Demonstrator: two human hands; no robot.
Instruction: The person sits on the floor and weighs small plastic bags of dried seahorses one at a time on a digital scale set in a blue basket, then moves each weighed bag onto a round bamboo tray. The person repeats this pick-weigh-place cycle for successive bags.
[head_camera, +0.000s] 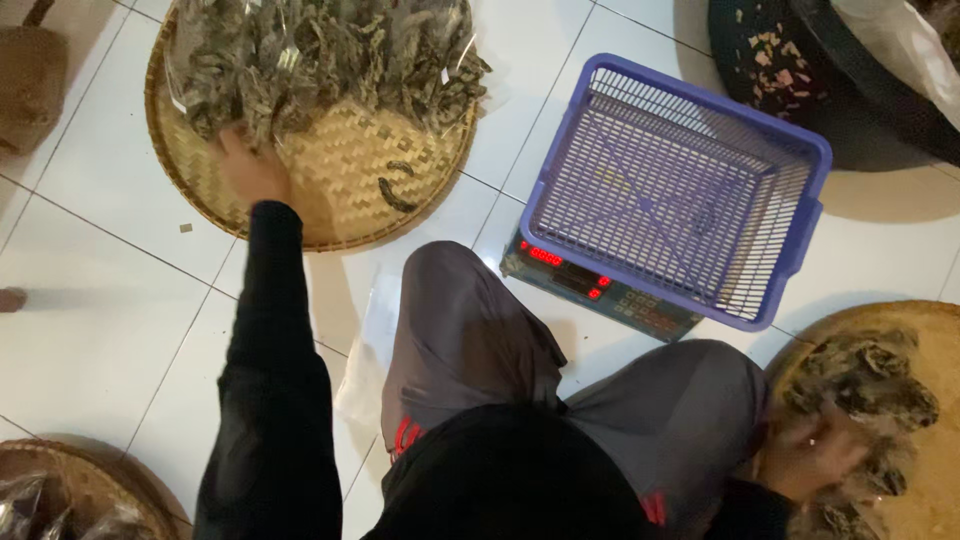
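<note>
My left hand (248, 168) reaches out in a black sleeve to a round woven bamboo tray (340, 190). Its fingers are buried under a heap of dark dried leafy strips (320, 60) covered by clear plastic. My right hand (815, 455) is blurred at the lower right and rests among similar dark dried pieces (865, 375) on a second woven tray (925, 500). Whether either hand grips anything is hidden.
An empty purple plastic mesh basket (690, 190) sits on a digital scale (600, 290) with red lit digits on the white tiled floor. A black tub (800, 90) with scraps stands at the top right. A third woven tray (70, 490) shows at the bottom left. My grey-trousered knees fill the centre.
</note>
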